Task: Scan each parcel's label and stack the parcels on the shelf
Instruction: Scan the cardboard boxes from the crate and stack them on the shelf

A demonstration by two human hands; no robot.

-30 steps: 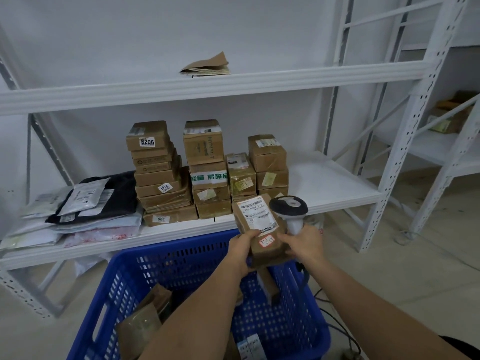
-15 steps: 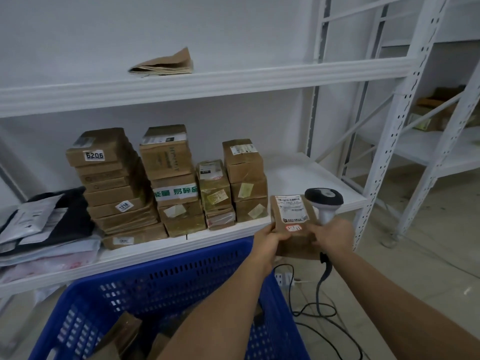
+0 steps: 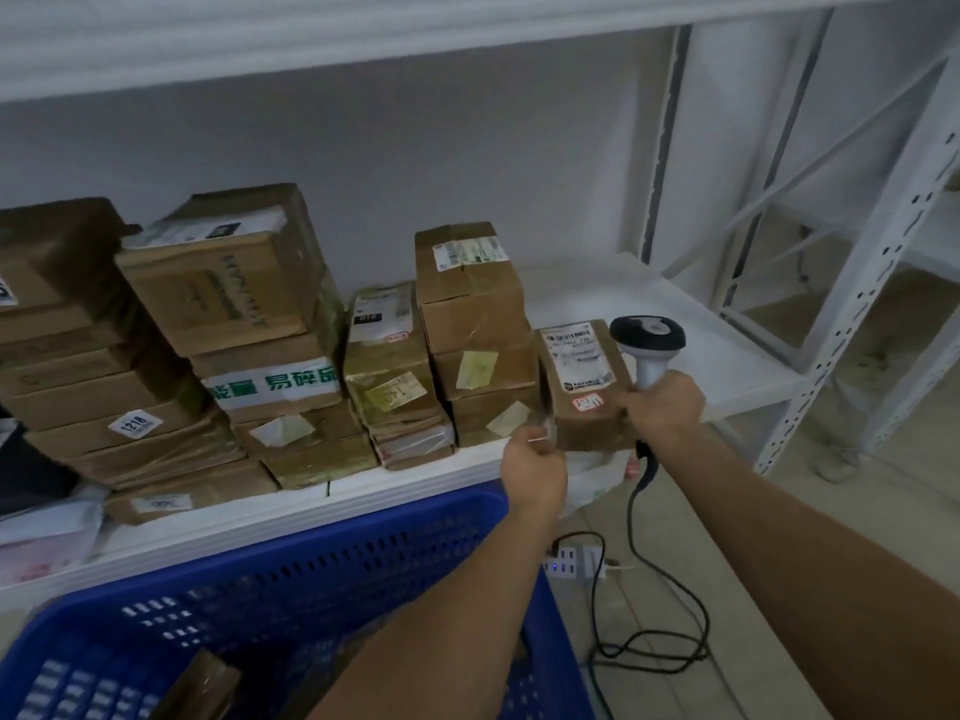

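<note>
The step in hand is judged to be placement: a brown parcel (image 3: 584, 387) stands on the white shelf (image 3: 727, 350), hard against the right side of the three-box stack (image 3: 475, 330), its label facing up and outward. The left hand (image 3: 532, 467) has its fingers curled at the parcel's lower left corner, just in front of the stack's base; whether it grips the parcel or only steadies it cannot be told, as motion blur obscures the contact. The right hand (image 3: 662, 405) is wrapped fully round the handle of a corded scanner (image 3: 647, 337), right of the parcel, and appears to bear against the parcel's right edge as well. The next move, by judgement, calls for seating the parcel square beside the stack, letting go with the left hand, and reaching back to the blue basket (image 3: 311, 605) below the stack, where at least one more brown parcel (image 3: 200, 688) shows. Legible writing: the held parcel carries a white printed label, too small to read, and a handwritten sticker, apparently "3-1-11". A box left of the stack bears "010"; further left, green tape reads "易碎品"; a tag reads "1218". The scanner's cable runs to the floor right of the basket, near a power strip (image 3: 574, 561).
</note>
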